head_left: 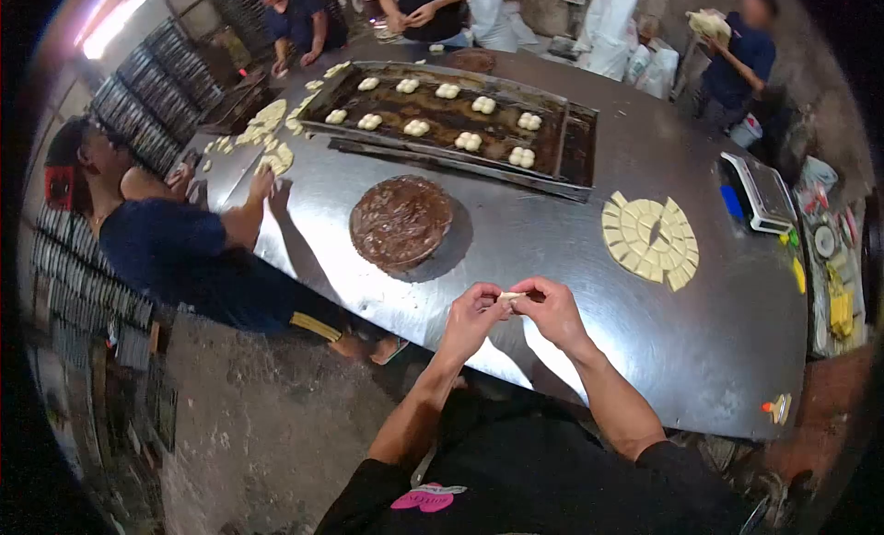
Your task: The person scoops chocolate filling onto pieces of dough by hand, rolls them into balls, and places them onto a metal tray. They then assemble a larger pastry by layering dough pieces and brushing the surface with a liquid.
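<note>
Between the fingertips of my left hand (475,316) and my right hand (551,314), a small pale piece of dough (511,296) is pinched, held above the near edge of the metal table. The fingers of both hands are closed on it and cover much of it. Ahead and to the left sits a round mound of dark brown filling (401,220), its container mostly hidden beneath. Off to the right lies a flat dough disc cut into several pieces (648,238), with a gap near its middle.
A large oiled tray (433,102) with several dough clusters lies across the table (543,231). A co-worker (166,231) handles cut dough (276,157) at the left; other people stand at the far side. A scale (760,192) sits at the right edge.
</note>
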Action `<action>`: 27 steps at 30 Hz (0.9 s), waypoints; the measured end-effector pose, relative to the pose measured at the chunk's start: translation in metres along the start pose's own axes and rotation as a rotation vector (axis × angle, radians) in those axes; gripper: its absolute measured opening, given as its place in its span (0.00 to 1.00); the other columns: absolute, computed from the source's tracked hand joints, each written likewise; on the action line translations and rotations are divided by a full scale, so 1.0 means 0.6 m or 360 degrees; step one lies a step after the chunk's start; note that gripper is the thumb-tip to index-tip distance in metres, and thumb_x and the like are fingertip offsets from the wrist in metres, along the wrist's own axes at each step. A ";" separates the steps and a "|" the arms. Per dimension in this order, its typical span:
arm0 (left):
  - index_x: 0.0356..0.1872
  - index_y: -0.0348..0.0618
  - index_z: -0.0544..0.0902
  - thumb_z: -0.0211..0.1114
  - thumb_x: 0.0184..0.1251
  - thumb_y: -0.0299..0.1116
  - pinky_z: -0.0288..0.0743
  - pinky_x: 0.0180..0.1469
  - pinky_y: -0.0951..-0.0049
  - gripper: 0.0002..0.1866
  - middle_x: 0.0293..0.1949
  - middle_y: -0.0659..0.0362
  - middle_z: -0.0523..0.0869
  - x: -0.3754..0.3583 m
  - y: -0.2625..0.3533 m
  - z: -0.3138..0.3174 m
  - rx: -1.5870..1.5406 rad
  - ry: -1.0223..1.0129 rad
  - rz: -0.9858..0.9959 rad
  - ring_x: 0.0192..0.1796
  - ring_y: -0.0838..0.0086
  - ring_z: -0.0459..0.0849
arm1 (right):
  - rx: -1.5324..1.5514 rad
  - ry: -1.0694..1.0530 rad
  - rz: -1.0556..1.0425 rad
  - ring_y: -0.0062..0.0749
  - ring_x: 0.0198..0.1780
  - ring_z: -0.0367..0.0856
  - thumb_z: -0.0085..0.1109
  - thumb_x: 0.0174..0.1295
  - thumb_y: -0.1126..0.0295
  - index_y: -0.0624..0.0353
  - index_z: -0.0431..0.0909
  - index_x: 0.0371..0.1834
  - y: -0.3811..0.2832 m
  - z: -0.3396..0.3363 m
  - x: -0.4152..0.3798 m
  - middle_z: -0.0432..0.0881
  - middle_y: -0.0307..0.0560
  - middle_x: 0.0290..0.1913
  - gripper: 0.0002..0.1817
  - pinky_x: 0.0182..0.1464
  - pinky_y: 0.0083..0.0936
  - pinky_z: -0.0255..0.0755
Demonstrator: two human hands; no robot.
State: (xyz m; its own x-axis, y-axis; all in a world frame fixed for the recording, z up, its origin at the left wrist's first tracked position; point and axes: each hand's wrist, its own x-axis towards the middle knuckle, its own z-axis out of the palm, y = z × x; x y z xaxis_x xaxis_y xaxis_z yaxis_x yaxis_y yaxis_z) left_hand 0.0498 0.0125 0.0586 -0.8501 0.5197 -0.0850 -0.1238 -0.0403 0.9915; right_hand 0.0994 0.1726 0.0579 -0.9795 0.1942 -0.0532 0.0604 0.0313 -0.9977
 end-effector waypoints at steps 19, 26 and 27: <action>0.61 0.37 0.73 0.57 0.67 0.29 0.69 0.62 0.68 0.21 0.67 0.44 0.67 -0.044 -0.099 -0.156 0.0697 0.0643 0.0299 0.65 0.55 0.71 | 0.0298 -0.0017 0.0200 0.32 0.39 0.79 0.48 0.62 0.81 0.60 0.64 0.64 0.065 0.253 0.190 0.80 0.45 0.44 0.24 0.41 0.32 0.73; 0.50 0.36 0.80 0.60 0.64 0.28 0.75 0.50 0.69 0.15 0.56 0.46 0.78 -0.087 -0.124 -0.282 0.0654 0.0780 0.0033 0.51 0.59 0.81 | -0.1534 -0.0650 -0.1197 0.53 0.41 0.80 0.49 0.54 0.80 0.61 0.70 0.53 0.065 0.321 0.298 0.81 0.56 0.40 0.20 0.44 0.42 0.74; 0.50 0.36 0.80 0.60 0.64 0.28 0.75 0.50 0.69 0.15 0.56 0.46 0.78 -0.091 -0.126 -0.292 0.0649 0.0791 0.0030 0.51 0.59 0.81 | -0.1643 -0.0808 -0.1118 0.53 0.40 0.81 0.49 0.54 0.79 0.61 0.70 0.50 0.068 0.325 0.303 0.81 0.56 0.39 0.18 0.44 0.43 0.74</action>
State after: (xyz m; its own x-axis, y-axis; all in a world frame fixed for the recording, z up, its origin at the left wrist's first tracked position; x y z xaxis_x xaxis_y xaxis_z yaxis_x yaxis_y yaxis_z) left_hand 0.0158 -0.1620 -0.0288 -0.9981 0.0608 -0.0057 0.0149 0.3328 0.9429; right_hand -0.1139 0.0179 -0.0011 -0.8114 -0.5422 0.2183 -0.5839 0.7351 -0.3446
